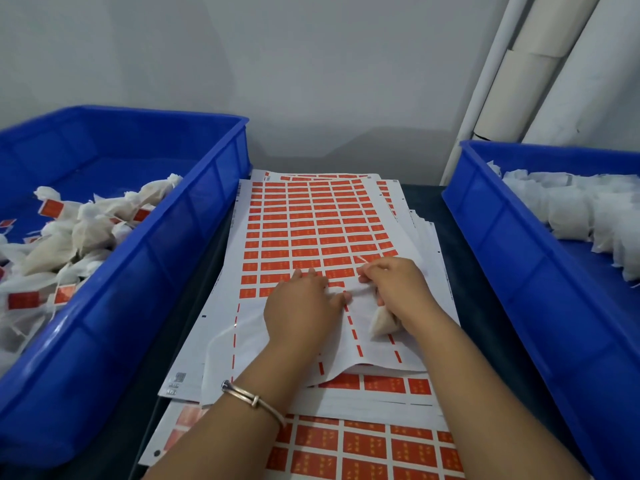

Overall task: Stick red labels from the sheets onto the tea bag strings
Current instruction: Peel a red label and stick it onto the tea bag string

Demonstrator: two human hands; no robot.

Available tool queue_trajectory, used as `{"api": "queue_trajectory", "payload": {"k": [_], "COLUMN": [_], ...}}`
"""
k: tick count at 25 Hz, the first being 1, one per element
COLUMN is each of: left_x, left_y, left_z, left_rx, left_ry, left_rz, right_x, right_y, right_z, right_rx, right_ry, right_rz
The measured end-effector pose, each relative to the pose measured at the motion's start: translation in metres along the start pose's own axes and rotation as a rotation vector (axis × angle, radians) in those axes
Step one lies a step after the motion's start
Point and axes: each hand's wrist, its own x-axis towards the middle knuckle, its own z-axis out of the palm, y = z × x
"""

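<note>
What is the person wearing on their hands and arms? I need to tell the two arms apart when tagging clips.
Both forearms are bare: no sleeves or gloves show. The left hand has a thin silver bangle with a small clasp at the wrist. The right hand and its wrist carry nothing visible.

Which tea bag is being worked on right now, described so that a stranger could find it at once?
Start at the label sheet lying between the two blue crates. At its near, peeled end the right hand grips a white tea bag. It is the only bag lying on the sheet; all the others sit in the crates.
</note>
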Motion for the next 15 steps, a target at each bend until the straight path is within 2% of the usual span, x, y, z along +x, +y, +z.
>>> {"api": "queue_trajectory", "payload": {"k": [5, 15], "left_x": [0.003, 0.0], "left_y": [0.002, 0.004], "left_z": [-0.007, -0.015], "left_rx": [-0.076, -0.245], "left_ry": [-0.067, -0.067], "left_rz": [-0.078, -0.152], "right_x": [0.001, 0.001], "right_y": [0.01, 0.008], "right_z": [0.002, 0.013], "right_rx": [-0.062, -0.22], "right_ry": [-0.115, -0.064], "right_rz": [-0.099, -0.133]}}
